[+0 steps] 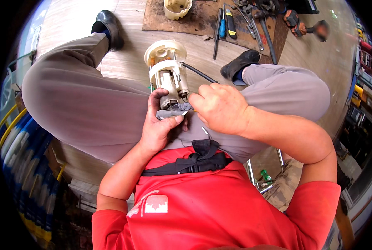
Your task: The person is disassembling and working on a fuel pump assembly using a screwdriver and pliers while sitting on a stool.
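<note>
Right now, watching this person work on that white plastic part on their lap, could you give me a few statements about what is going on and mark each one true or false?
1. Both hands are on the cream plastic pump assembly. True: left hand below, right hand beside it.
2. A grey cloth lies at the assembly's lower end. True.
3. The person wears a blue shirt. False: the shirt is red.
4. The screwdrivers lie on the person's lap. False: they lie on the mat on the floor.
5. The person is barefoot. False: dark shoes.
</note>
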Demonstrator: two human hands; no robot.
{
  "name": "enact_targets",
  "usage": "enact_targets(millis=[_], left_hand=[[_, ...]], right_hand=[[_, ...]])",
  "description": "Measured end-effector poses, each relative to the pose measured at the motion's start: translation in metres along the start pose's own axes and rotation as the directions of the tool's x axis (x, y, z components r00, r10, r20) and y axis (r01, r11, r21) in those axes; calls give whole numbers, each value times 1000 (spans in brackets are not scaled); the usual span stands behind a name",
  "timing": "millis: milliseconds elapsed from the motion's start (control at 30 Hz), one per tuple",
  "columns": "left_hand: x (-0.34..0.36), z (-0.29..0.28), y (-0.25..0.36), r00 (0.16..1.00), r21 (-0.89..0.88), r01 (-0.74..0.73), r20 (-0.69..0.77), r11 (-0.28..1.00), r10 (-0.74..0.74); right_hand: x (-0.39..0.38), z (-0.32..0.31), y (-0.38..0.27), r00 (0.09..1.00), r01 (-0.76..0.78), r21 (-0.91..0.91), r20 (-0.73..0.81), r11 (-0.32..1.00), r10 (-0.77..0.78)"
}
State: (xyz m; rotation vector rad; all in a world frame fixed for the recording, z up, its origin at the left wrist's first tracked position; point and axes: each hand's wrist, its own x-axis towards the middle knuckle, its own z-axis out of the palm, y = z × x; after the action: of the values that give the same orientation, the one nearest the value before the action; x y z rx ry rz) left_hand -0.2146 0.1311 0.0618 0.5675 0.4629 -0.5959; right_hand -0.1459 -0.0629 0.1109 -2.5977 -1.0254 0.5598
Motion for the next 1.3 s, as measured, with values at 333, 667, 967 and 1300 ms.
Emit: enact_targets(millis=[333, 667, 967, 1300], left_hand=[[-1, -7, 8, 1000, -175, 18, -7, 984, -20], [1, -6, 4, 1000, -114, -12, 13, 993, 14], [3, -8, -1, 999, 7, -50, 15, 999, 50], [0, -4, 1, 998, 52, -57, 15, 997, 56]], right_hand=[[7, -7, -3, 988, -58, 200, -128, 978, 85], [10, -20, 1, 995, -42, 116, -85, 992, 52], [7, -28, 11, 986, -152, 404, 130, 902, 108], [7, -59, 20, 968, -148, 475, 250, 867, 28]])
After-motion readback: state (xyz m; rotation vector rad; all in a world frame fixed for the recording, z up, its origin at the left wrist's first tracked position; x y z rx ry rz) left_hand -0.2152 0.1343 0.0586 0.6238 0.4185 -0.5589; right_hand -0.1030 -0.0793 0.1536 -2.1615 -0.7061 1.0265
